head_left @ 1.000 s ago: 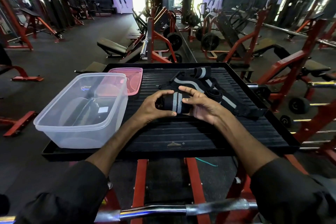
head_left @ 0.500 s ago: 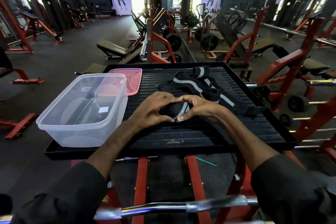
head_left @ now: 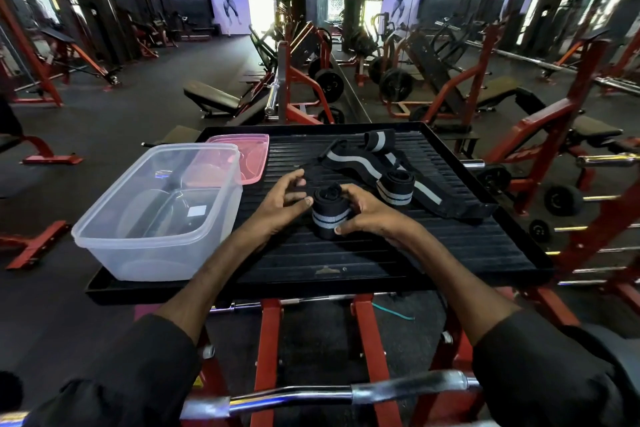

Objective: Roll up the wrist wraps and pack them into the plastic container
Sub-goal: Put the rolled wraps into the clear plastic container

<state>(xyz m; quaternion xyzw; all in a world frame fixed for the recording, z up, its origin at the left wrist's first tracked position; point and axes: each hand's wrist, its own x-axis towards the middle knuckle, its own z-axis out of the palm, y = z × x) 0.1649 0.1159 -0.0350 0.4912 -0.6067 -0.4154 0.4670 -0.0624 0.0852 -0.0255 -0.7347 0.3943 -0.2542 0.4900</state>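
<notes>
A black ribbed tray (head_left: 346,263) sat on a red metal frame (head_left: 363,340) and served as the bed for everything else. On the tray's left side stood a clear plastic container (head_left: 145,246), its mouth open upward; what lay inside could not be told through the walls. Just behind the container, toward the tray's far left corner, lay a pink lid (head_left: 254,156). On the tray's far right part spread an unrolled wrist wrap (head_left: 356,161), black with a grey stripe, running from the far edge toward the right rim. A finished roll (head_left: 394,188) stood on end on the tray's right half, touching that loose wrap. Near the tray's middle stood the rolled wrist wrap (head_left: 329,213), upright, its grey band low around it. The right hand (head_left: 372,213) closed around this roll from the right, thumb at its lower front and fingers at its top. The left hand (head_left: 284,198) was to the roll's left with fingers spread and loosely curled, clasping nothing, its thumb tip touching the roll's upper side. A chrome bar (head_left: 311,395) crossed below the tray's near edge.
</notes>
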